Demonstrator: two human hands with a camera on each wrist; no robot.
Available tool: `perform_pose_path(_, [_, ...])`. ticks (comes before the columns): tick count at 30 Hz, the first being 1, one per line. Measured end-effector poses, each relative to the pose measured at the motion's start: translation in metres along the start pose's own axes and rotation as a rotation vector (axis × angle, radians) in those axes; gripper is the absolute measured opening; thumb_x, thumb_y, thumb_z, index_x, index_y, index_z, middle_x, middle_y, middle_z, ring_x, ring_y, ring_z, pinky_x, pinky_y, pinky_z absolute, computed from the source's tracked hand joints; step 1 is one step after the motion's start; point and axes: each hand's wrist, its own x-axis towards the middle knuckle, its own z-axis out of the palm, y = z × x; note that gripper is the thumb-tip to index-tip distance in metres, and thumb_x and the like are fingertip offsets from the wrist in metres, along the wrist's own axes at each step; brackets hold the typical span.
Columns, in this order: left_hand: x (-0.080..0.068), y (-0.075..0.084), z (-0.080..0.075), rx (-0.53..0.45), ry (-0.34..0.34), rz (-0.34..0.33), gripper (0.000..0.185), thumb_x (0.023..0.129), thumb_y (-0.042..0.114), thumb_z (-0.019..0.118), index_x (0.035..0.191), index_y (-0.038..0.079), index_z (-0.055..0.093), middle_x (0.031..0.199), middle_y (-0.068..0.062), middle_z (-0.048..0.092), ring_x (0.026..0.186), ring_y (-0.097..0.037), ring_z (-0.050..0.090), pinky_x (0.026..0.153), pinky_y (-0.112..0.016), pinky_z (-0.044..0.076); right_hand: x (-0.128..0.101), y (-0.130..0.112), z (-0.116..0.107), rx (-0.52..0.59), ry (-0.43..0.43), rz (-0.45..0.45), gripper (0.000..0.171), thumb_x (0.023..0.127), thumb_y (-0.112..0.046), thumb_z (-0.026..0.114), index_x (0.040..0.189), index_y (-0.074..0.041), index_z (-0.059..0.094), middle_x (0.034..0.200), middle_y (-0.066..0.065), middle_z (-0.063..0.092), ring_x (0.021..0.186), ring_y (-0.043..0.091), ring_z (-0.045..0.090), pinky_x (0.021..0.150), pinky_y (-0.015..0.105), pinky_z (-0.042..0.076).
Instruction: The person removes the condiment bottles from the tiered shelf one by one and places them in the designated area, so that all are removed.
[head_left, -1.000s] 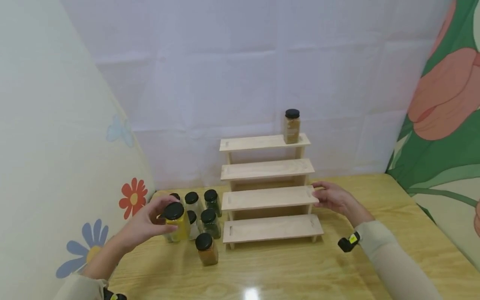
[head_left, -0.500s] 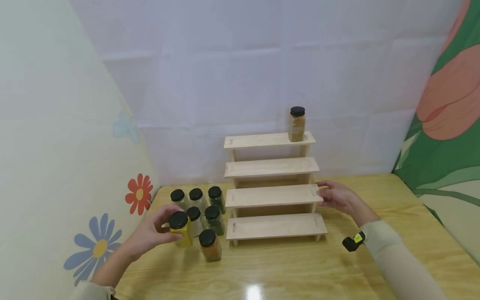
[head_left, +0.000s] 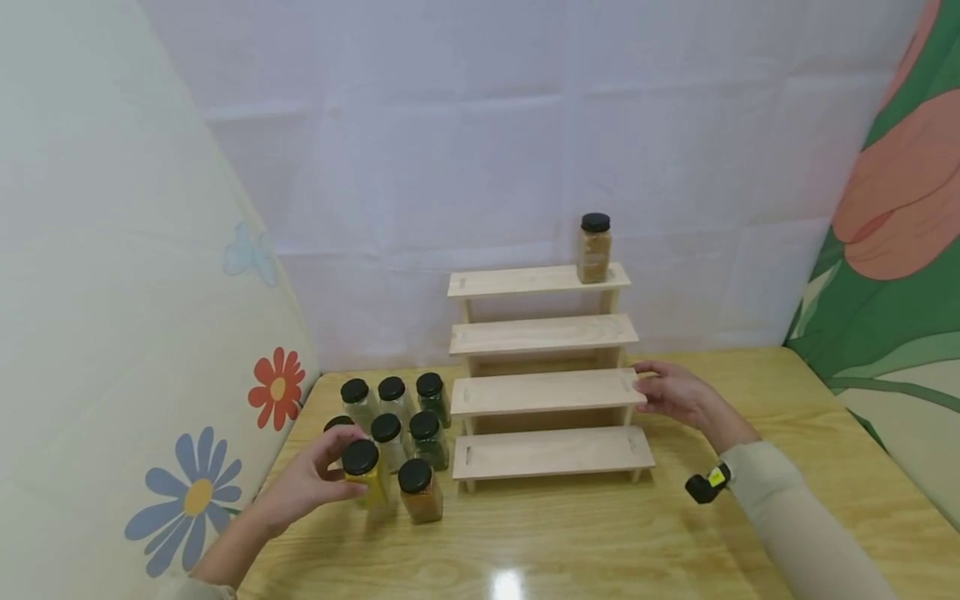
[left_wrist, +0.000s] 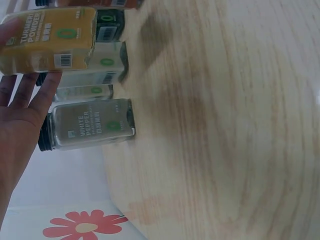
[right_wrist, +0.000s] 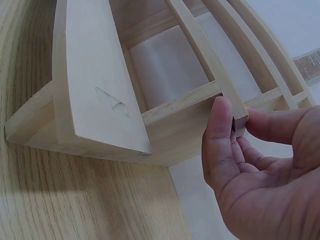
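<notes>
Holding a turmeric jar (head_left: 365, 477) at the rack's (head_left: 547, 392) 8 o'clock.
Left hand (head_left: 303, 483) has its grip wrapped around the jar, upright among the other jars (head_left: 397, 412) on the tabletop (head_left: 600, 542); right hand (head_left: 671, 392) pinches the third shelf's end at 3 o'clock, likely steadying the rack. One brown jar (head_left: 594, 248) stands on top, at 1 o'clock.

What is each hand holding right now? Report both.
Left hand: grips the yellow turmeric jar.
Right hand: pinches the end of the rack's second shelf.

Glossy wooden table (head_left: 600, 542); matt bare-wood rack (head_left: 547, 392); jars (head_left: 390, 417) seemingly glass.
</notes>
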Motion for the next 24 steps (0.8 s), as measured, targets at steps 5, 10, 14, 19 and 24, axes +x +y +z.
perform_pose_path(5, [-0.001,-0.006,0.003,-0.003,-0.005,-0.014,0.056,0.083,0.004,0.081,0.129,0.003,0.050,0.122,-0.001,0.062,0.109,-0.008,0.062,0.087,-0.027,0.055,-0.002,-0.001,0.000,-0.002,-0.006,-0.001,0.058,0.103,0.000,0.049,0.151,0.011,0.019,0.093,-0.001,0.066,0.080,0.010,0.065,0.072,0.025,0.058])
perform_pose_path(10, [-0.002,-0.011,0.006,-0.001,-0.001,-0.014,0.057,0.082,0.004,0.082,0.129,0.004,0.049,0.123,0.002,0.062,0.110,-0.007,0.061,0.088,-0.026,0.054,-0.001,0.000,0.001,-0.003,-0.006,0.000,0.058,0.103,-0.001,0.049,0.151,0.011,0.018,0.094,0.000,0.065,0.081,0.010,0.065,0.073,0.026,0.058])
perform_pose_path(14, [-0.002,-0.013,0.008,-0.003,-0.003,-0.016,0.057,0.081,0.004,0.082,0.128,0.004,0.050,0.122,0.002,0.061,0.110,-0.007,0.060,0.088,-0.026,0.054,0.000,0.001,0.001,0.002,0.002,0.005,0.058,0.103,0.000,0.050,0.151,0.010,0.019,0.094,0.000,0.065,0.081,0.010,0.065,0.073,0.025,0.058])
perform_pose_path(19, [-0.002,-0.016,0.011,-0.009,0.000,-0.036,0.057,0.081,0.004,0.083,0.127,0.004,0.051,0.126,-0.003,0.059,0.112,-0.006,0.059,0.088,-0.028,0.054,0.000,0.002,0.001,0.006,-0.002,0.001,0.058,0.102,0.001,0.050,0.150,0.011,0.020,0.093,0.000,0.065,0.081,0.010,0.065,0.072,0.025,0.058])
perform_pose_path(24, [-0.002,-0.017,0.012,0.005,0.000,-0.067,0.056,0.081,0.006,0.084,0.126,0.004,0.052,0.131,-0.013,0.055,0.114,-0.004,0.058,0.088,-0.029,0.054,0.000,0.002,0.001,0.010,-0.007,-0.002,0.058,0.102,0.000,0.050,0.150,0.011,0.019,0.094,0.000,0.065,0.080,0.010,0.065,0.073,0.026,0.058])
